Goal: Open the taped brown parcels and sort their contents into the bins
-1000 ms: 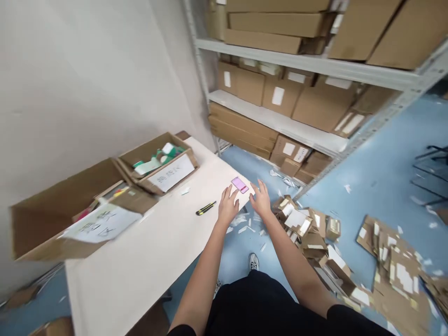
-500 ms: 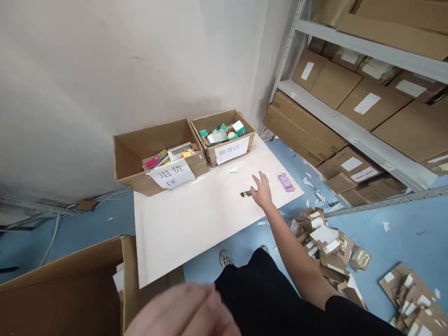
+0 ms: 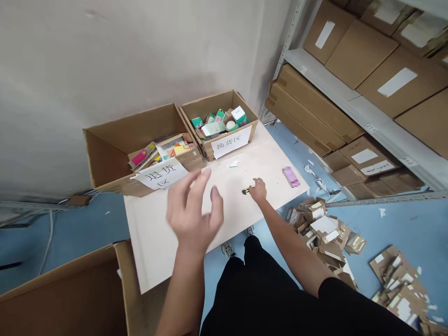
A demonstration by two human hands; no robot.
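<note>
My right hand (image 3: 258, 190) is low over the white table, its fingers bent round the right end of a black and yellow utility knife (image 3: 246, 191). The knife's left end shows, while the rest is hidden under the fingers. Above the table's near half, my left hand (image 3: 194, 212) is raised with fingers and thumb apart, holding nothing. Right of my right hand lies a purple item (image 3: 291, 177), blurred by pixels. A small white and green scrap (image 3: 233, 164) rests in front of the right-hand box.
Two labelled cardboard boxes, one on the left (image 3: 112, 140) and one on the right (image 3: 212, 150), hold small packages at the table's back. A big carton (image 3: 122, 280) stands at lower left. Shelving (image 3: 343, 107) with cartons rises right. Flattened cardboard (image 3: 327, 228) litters the floor.
My left hand has risen from the bottom edge to over the table and its fingers have spread. My right hand has come down and closed on the utility knife. The view has shifted slightly.
</note>
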